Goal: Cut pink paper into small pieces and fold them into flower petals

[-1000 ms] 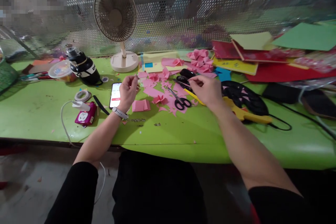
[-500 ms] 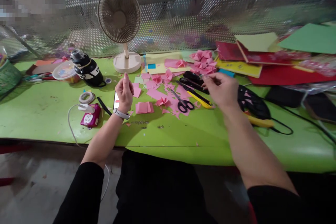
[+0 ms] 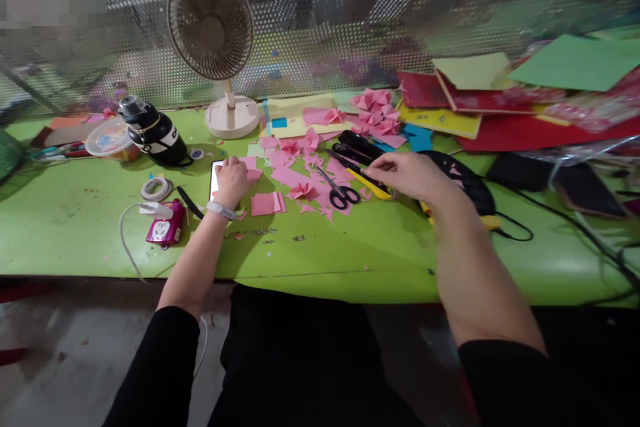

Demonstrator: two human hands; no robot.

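My left hand [image 3: 233, 183], a pale watch on its wrist, is palm down over the right edge of a phone [image 3: 215, 177] and some pink paper. Its fingers point forward and look loosely laid out, holding nothing I can see. My right hand [image 3: 407, 175] is above the yellow utility knife [image 3: 371, 184] and a black stapler-like tool [image 3: 357, 145]. Thumb and fingertips are drawn together; anything between them is too small to make out. Black-handled scissors [image 3: 343, 197] lie on pink scraps. A folded pink paper flower [image 3: 303, 191] and stacked pink squares [image 3: 267, 203] are nearby.
A fan [image 3: 213, 30] stands at the back, left of more pink flowers [image 3: 376, 110]. On the left are a black bottle [image 3: 153, 132], tape roll [image 3: 156, 188] and magenta power adapter [image 3: 165, 223] with a cable. Coloured sheets [image 3: 545, 137] and a black pouch [image 3: 467, 177] occupy the right.
My left hand has come down from a raised fist to palm down by the phone. My right hand has shifted left and lower, towards the utility knife. The view has turned slightly right.
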